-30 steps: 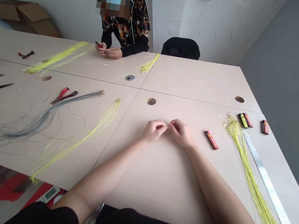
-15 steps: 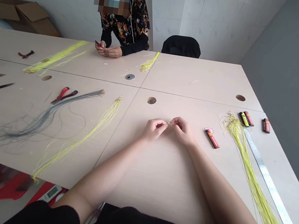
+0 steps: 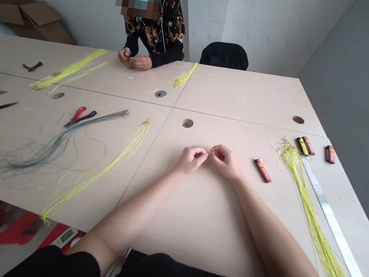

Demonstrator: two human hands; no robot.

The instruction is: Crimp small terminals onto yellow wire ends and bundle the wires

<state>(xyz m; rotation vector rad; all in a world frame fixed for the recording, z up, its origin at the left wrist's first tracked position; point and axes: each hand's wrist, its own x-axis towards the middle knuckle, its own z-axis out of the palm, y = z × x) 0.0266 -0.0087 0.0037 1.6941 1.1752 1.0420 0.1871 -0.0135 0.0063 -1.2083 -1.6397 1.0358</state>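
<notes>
My left hand [image 3: 191, 158] and my right hand [image 3: 224, 160] meet fingertip to fingertip over the middle of the table. Both are closed in a pinch. A tiny yellowish bit shows between the fingertips, too small to name. Nearest my right hand lies a red and black lighter [image 3: 263, 170], resting partly over a small card. Left of my left hand, a bundle of yellow cords [image 3: 111, 164] lies slantwise with its knotted end toward the far side. Beyond it stretches a bundle of grey cords [image 3: 57, 142].
Red and black pliers [image 3: 78, 116] lie behind the grey cords. On the right are a thick bundle of yellow cords [image 3: 312, 213], a steel ruler [image 3: 334, 223] and several lighters [image 3: 329, 154]. Across the table a co-worker's hands [image 3: 135, 61] are together. A round hole [image 3: 187, 123] pierces the tabletop.
My right hand has come slightly closer to my left, so the fingertips now meet. The co-worker's hands have shifted a little, and the tool in them shows less.
</notes>
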